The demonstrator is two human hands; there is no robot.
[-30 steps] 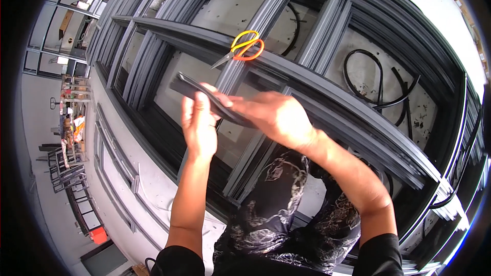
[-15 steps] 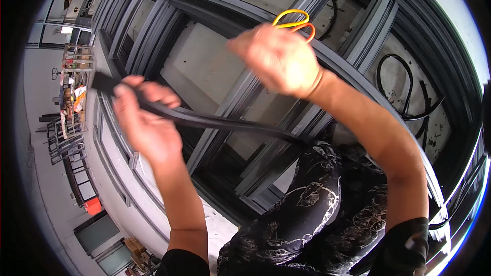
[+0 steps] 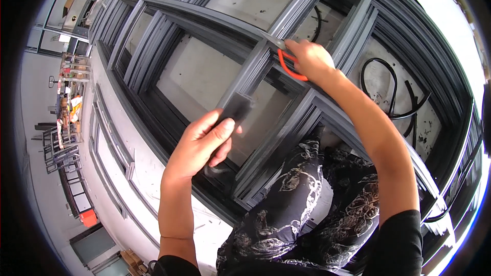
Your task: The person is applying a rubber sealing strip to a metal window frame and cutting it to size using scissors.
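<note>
My left hand (image 3: pixel 202 145) is closed around a black rubber strip (image 3: pixel 238 106), whose flat, slightly blurred end sticks up past my thumb. Part of the strip is hidden by my fingers. Farther off and to the right, my right hand (image 3: pixel 313 61) grips a pair of scissors (image 3: pixel 291 67) with an orange handle. Their blades point up and to the left over a bar of the grey window frames (image 3: pixel 245 74). The scissors' second handle loop is not visible behind my hand.
Stacked grey frames spread below both hands, with open gaps between bars. Black rubber offcuts (image 3: pixel 395 89) lie inside the right-hand opening. My patterned trousers (image 3: pixel 286 199) are close at the lower middle. A cluttered rack (image 3: pixel 71 97) stands by the left wall.
My left hand has moved right and down with the strip, which no longer stretches across to my lap. The right hand has moved slightly right and down, and the scissors' blades now show.
</note>
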